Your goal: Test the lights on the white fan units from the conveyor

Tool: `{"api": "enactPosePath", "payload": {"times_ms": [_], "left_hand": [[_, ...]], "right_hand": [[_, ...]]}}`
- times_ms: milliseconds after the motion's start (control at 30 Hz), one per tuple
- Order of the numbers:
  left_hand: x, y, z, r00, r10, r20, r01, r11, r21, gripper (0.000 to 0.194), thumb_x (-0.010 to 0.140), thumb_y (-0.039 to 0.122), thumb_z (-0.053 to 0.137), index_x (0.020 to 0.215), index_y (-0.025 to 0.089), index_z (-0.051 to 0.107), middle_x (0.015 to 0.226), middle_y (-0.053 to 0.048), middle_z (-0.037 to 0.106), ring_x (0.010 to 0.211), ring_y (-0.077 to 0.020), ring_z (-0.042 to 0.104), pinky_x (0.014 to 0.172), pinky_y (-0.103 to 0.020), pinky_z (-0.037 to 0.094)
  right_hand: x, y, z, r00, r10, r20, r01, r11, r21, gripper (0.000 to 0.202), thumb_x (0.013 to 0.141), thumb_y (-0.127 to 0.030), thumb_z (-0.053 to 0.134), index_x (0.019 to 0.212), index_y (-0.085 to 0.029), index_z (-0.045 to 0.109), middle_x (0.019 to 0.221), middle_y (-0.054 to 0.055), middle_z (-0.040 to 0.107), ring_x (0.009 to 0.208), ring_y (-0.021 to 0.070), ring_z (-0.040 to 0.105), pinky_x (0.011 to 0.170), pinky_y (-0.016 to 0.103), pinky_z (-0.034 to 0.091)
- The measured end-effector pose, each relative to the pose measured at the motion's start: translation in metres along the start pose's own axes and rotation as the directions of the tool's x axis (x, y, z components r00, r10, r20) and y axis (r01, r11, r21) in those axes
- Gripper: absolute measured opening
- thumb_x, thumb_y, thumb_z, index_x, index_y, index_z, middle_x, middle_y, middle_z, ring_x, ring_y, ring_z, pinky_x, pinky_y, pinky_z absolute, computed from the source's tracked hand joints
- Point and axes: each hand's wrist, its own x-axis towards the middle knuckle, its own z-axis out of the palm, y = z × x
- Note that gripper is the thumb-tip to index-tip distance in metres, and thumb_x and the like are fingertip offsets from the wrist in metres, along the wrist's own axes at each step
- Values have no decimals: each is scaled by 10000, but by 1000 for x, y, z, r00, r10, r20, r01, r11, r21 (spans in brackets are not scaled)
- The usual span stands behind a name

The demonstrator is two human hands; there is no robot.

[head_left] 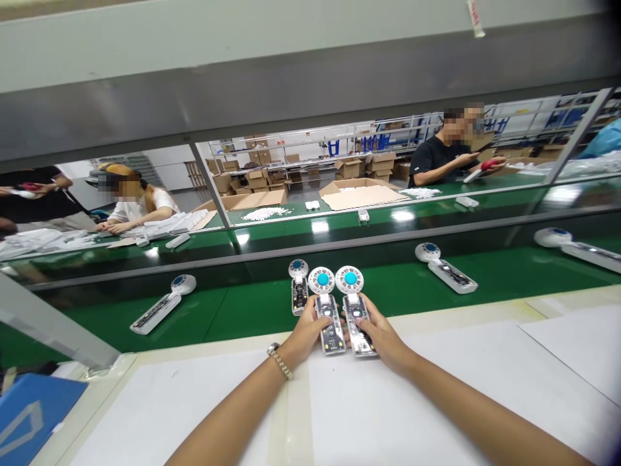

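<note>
So in the head view both forearms reach in from the bottom corners and angle together over the table (pixel 417 401)'s far edge. Left hand (pixel 310 327) is wrapped round the left device (pixel 330 323), thumb on its face; right hand (pixel 381 333) is curled on the right device (pixel 358 323) the same way, round heads up and nearly touching. Beyond that edge there's the green belt (pixel 252 301), with bare green on both sides of the hands, and a rail (pixel 272 244) behind it. Count: two devices held, four similar units (pixel 451 275) on the belt.
</note>
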Motion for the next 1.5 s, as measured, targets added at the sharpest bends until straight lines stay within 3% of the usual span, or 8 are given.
{"api": "enactPosePath", "payload": {"times_ms": [133, 233, 433, 933, 1100, 1300, 1500], "left_hand": [[-2, 1, 0, 999, 0, 34, -1, 1000, 16, 423, 688, 128, 636, 1034, 194, 402, 925, -44, 559, 812, -208, 603, 702, -350, 498], [-2, 1, 1, 1000, -10, 19, 10, 1000, 11, 445, 686, 152, 666, 1045, 188, 406, 923, -45, 560, 846, -205, 596, 745, -347, 481], [-1, 2, 1, 999, -32, 5, 32, 999, 3, 486, 649, 189, 723, 1033, 180, 425, 951, -61, 571, 882, -215, 589, 786, -366, 465], [-4, 7, 6, 1000, -27, 0, 27, 1000, -2, 414, 666, 169, 711, 998, 170, 463, 986, -78, 564, 883, -216, 586, 807, -383, 454], [-3, 8, 5, 999, -47, -22, 47, 999, 5, 461, 661, 165, 708, 1034, 177, 438, 1002, -89, 570, 867, -226, 597, 767, -378, 474], [-1, 3, -1, 999, -38, -20, 38, 999, 4, 458, 671, 155, 686, 1047, 195, 427, 955, -59, 576, 864, -216, 594, 740, -367, 493], [0, 0, -5, 999, -28, -21, 28, 1000, -5, 461, 683, 136, 661, 1065, 207, 413, 944, -39, 562, 878, -209, 586, 744, -363, 498]], "right_hand": [[1, -2, -1, 999, -40, 11, 40, 998, -47, 598, 735, -325, 624, 1262, -266, 346, 1070, 52, 594, 945, 223, 585, 833, 371, 449], [1, -4, -3, 1000, -13, 3, 13, 1000, -23, 592, 742, -336, 623, 1263, -284, 348, 1134, 56, 574, 1044, 237, 543, 874, 390, 426], [0, -4, -6, 998, -25, 64, 25, 1000, -5, 505, 769, -331, 602, 1227, -289, 391, 1099, 47, 580, 987, 229, 573, 840, 389, 446], [0, -7, -6, 999, 27, 32, -29, 999, 39, 618, 743, -303, 638, 1278, -314, 328, 1080, 23, 605, 913, 198, 599, 801, 347, 459], [-2, -11, -3, 999, 26, 34, -27, 999, 44, 567, 739, -313, 639, 1240, -318, 372, 1007, 7, 624, 891, 184, 601, 771, 317, 467], [1, -7, -2, 997, 29, 68, -31, 999, 34, 588, 746, -318, 621, 1259, -327, 334, 899, -5, 622, 691, 168, 615, 666, 330, 496], [3, -3, -6, 998, -1, 70, 1, 1000, -1, 558, 767, -302, 592, 1266, -327, 344, 1000, 3, 608, 695, 155, 606, 687, 328, 502]]}}
